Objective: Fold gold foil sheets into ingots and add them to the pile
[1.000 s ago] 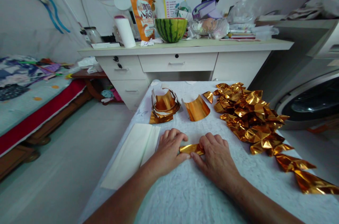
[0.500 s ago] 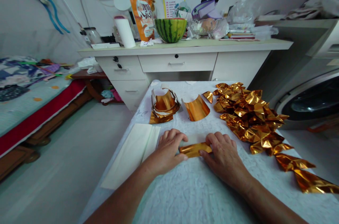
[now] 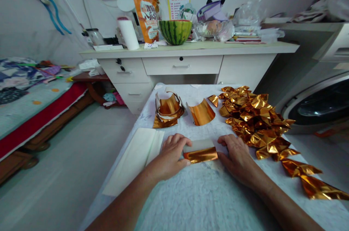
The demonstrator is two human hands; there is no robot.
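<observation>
A small sheet of gold foil paper point(image 3: 200, 155), partly rolled or folded with its pale backing up along the far side, lies on the cloth-covered table between my hands. My left hand point(image 3: 172, 156) grips its left end, fingers on the far edge and thumb at the near edge. By the right end is my right hand point(image 3: 236, 156), fingers and thumb apart, the thumb tip at or just off the paper's edge. Beyond them are a curled gold sheet point(image 3: 202, 112) and a stack of curled gold sheets point(image 3: 168, 107). Folded gold foil pieces point(image 3: 252, 122) form a heap on the right.
White paper sheets point(image 3: 132, 162) lie along the table's left side. Behind stands a white desk point(image 3: 160, 52) carrying a half watermelon point(image 3: 175, 31), an orange pouch point(image 3: 147, 16) and plastic bags. A washing machine point(image 3: 321, 78) is at the right, a bed point(image 3: 35, 114) at the left.
My right hand has opened and drawn off the foil paper to the right. More of the pale backing shows on its far side. My left hand stays at its left end.
</observation>
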